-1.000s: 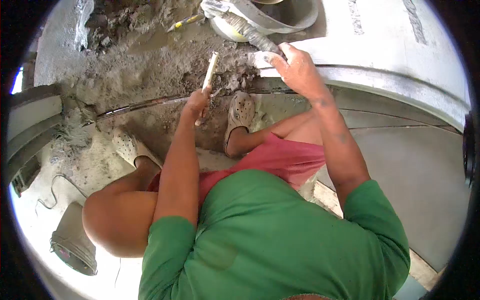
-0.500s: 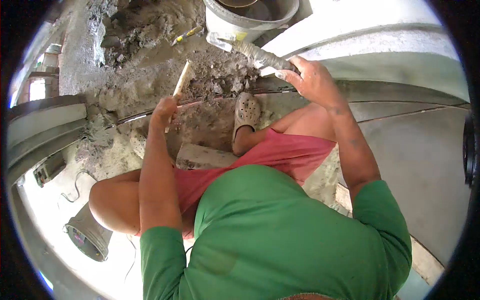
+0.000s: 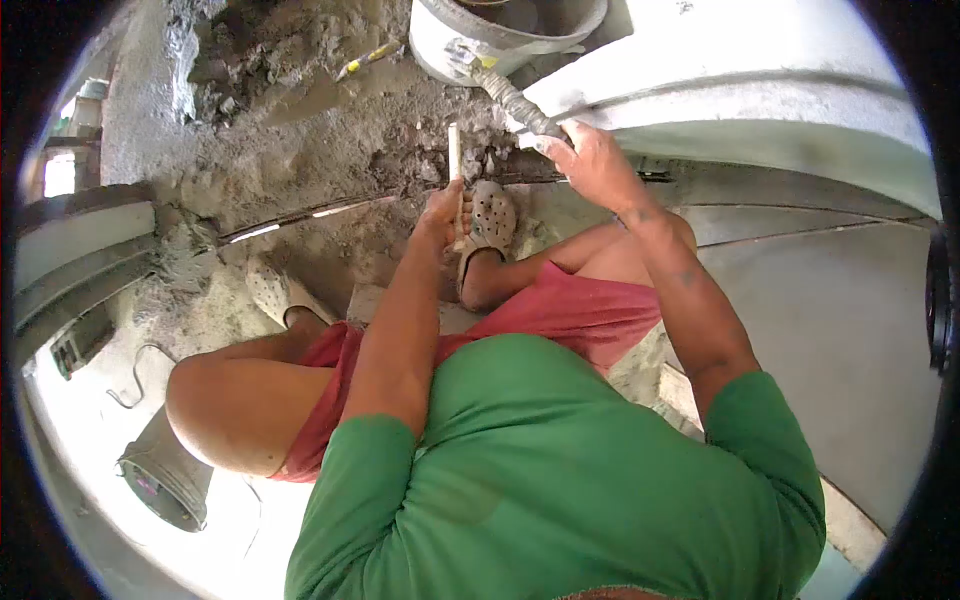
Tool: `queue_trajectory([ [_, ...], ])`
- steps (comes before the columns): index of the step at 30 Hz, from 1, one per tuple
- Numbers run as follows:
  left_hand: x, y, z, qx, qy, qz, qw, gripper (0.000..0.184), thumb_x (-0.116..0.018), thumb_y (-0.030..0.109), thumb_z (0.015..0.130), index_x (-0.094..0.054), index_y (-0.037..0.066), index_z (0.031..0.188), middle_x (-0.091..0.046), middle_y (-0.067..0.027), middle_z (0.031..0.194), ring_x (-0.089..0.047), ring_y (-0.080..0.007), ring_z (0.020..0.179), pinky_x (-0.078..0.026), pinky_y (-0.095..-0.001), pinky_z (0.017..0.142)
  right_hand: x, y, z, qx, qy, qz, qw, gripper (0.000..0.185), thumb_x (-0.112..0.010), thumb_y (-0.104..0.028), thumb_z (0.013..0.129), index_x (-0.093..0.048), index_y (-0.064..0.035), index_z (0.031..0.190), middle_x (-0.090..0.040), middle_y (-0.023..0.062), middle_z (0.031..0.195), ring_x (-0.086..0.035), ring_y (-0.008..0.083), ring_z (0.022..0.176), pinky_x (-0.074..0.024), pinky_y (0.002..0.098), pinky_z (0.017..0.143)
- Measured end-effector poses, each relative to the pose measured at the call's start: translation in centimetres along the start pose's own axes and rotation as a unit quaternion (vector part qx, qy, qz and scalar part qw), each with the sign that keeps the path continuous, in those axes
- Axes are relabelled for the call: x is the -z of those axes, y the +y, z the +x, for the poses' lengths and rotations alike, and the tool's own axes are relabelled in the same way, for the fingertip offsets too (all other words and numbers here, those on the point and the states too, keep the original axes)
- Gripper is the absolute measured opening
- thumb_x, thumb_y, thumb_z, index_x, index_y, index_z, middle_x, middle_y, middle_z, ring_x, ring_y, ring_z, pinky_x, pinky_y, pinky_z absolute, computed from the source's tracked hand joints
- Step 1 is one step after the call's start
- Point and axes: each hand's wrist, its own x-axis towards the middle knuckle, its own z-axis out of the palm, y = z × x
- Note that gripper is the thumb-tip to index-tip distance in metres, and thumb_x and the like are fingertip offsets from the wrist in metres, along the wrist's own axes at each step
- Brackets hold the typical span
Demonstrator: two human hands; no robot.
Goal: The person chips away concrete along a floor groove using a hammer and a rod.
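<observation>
My left hand [image 3: 446, 212] is closed around a pale, narrow strip [image 3: 455, 150], held upright over the muddy ground beside my right shoe. In my right hand [image 3: 590, 160] is the end of a wrapped, cement-stained handle [image 3: 515, 100]. The handle's far end reaches the near side of a white bucket [image 3: 440, 50], and its tip there is hard to make out. Wet grey mortar [image 3: 270, 170] spreads over the ground in front of both hands.
A yellow-marked tool [image 3: 368, 60] lies on the mortar left of the bucket. My clogs [image 3: 492, 215] rest near a narrow metal strip. A white curved ledge [image 3: 740, 105] runs to the right. A tipped bucket [image 3: 165, 475] is at lower left, near a thin cable [image 3: 137, 375].
Over the last second my left hand swung left, then back right with the strip. My right hand has shifted slightly, and the handle's far end now overlaps the bucket's side.
</observation>
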Motion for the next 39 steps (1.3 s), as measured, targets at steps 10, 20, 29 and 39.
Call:
queue_trajectory([
  [10,-3.6,-2.5,1.7,-0.023,0.018,-0.017,0.999,0.046,-0.043,0.051,0.101,-0.053,0.007,0.089,-0.052,-0.0050,0.069,-0.052,-0.0164,0.056,-0.043,-0.0361,0.046,-4.6,-6.0,1.2,-0.001,-0.051,-0.024,0.998,0.047,-0.063,-0.043,0.092,-0.061,0.0033,0.098,-0.064,0.0283,0.081,-0.064,0.0470,0.079,-0.0499,0.0518,0.070],
  [20,-5.3,-7.6,6.6,-0.210,0.089,0.050,0.972,0.056,-0.047,0.051,0.100,-0.061,0.000,0.081,-0.055,-0.0049,0.064,-0.054,-0.0211,0.062,-0.043,-0.0431,0.056,-8.9,-0.9,3.1,-0.002,-0.139,-0.198,0.970,0.047,-0.059,-0.045,0.092,-0.062,0.0016,0.099,-0.069,0.0235,0.087,-0.070,0.0378,0.084,-0.0550,0.0490,0.075],
  [29,-4.8,-7.6,5.9,-0.310,0.096,0.095,0.941,0.054,-0.042,0.045,0.104,-0.063,-0.003,0.090,-0.061,-0.0154,0.069,-0.056,-0.0272,0.065,-0.043,-0.0457,0.060,-7.5,-5.8,3.6,-0.013,-0.109,-0.134,0.985,0.044,-0.057,-0.044,0.093,-0.060,0.0006,0.098,-0.069,0.0251,0.084,-0.068,0.0444,0.082,-0.0525,0.0547,0.076],
  [39,-5.3,-5.9,2.4,-0.238,0.192,0.233,0.923,0.050,-0.043,0.044,0.103,-0.062,-0.002,0.097,-0.064,-0.0250,0.080,-0.063,-0.0408,0.074,-0.046,-0.0469,0.064,-7.7,-0.7,6.3,-0.067,-0.079,-0.177,0.979,0.056,-0.058,-0.045,0.094,-0.061,0.0081,0.111,-0.066,0.0331,0.091,-0.066,0.0450,0.091,-0.0521,0.0523,0.081],
])
